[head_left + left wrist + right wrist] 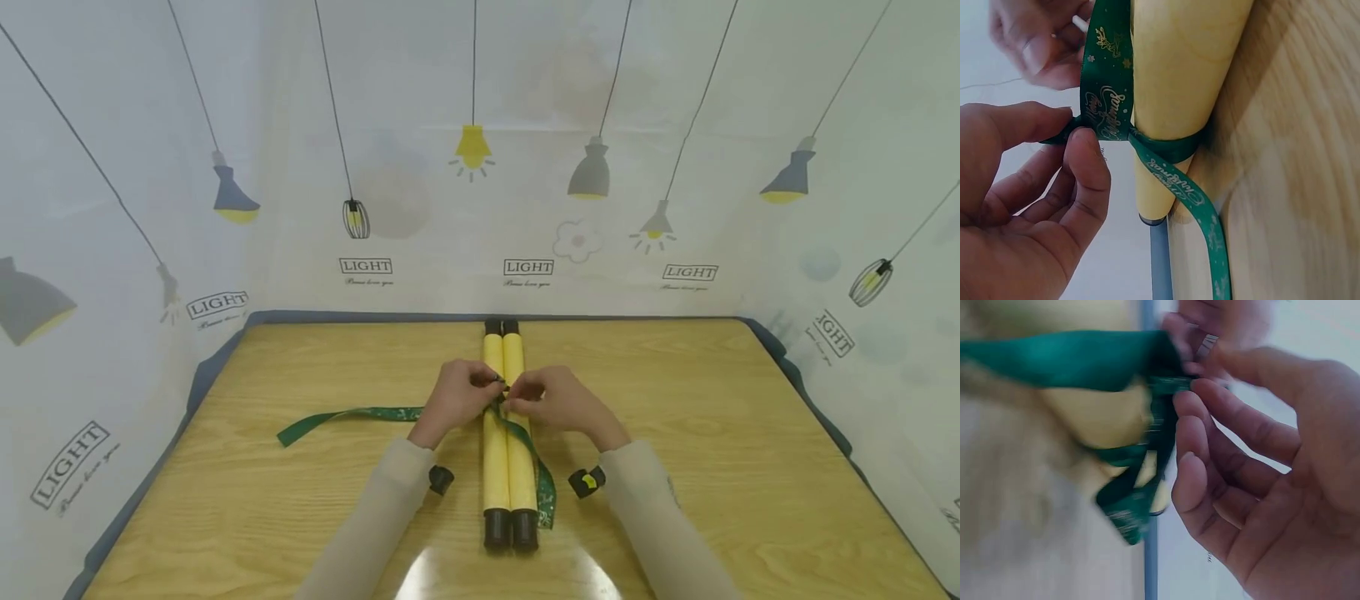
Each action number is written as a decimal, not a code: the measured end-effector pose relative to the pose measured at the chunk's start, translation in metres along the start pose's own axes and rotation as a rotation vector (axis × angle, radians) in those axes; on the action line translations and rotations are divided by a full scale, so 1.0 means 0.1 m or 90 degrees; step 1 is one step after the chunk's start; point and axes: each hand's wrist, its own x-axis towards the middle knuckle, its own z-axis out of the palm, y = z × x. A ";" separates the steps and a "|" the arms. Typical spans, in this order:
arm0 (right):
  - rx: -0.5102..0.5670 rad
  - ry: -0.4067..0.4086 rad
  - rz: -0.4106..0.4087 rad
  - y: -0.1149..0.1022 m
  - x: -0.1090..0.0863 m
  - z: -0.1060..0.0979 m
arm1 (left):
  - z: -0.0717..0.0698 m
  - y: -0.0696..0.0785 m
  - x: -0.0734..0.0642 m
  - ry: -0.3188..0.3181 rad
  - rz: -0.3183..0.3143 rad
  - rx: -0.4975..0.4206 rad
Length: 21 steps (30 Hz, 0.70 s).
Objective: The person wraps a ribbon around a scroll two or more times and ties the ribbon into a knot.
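Note:
Two yellow tubes (496,467) with dark end caps lie side by side on the table, pointing away from me. A green ribbon (536,450) printed with pale Christmas lettering passes around them near mid-length. Above the tubes, my left hand (459,396) pinches a narrow folded part of the ribbon (1107,75) between thumb and index finger. My right hand (558,400) faces it, fingertips bent together at the ribbon (1169,384) and pinching it. One ribbon tail stretches left over the table; another drapes down across the right tube. Fingers partly hide the crossing, and the right wrist view is blurred.
The wooden table (337,500) has a printed white curtain (450,283) along its back and sides. Black wrist devices (587,481) are worn at both sleeves. Light reflects off the table's front edge.

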 end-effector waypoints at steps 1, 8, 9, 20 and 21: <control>-0.002 -0.025 0.007 0.00 -0.02 0.02 | 0.00 0.00 0.00 0.000 -0.004 0.001; -0.047 -0.050 -0.028 0.01 -0.11 0.13 | -0.02 0.00 0.01 -0.002 -0.024 -0.004; -0.052 -0.046 -0.037 0.02 -0.11 0.12 | -0.02 0.00 0.01 -0.001 -0.024 -0.004; -0.072 -0.034 -0.050 0.23 -0.28 -0.10 | -0.03 -0.05 0.02 -0.003 -0.005 0.000; -0.071 -0.035 -0.047 0.24 -0.31 -0.12 | -0.04 -0.05 0.02 -0.004 -0.005 0.001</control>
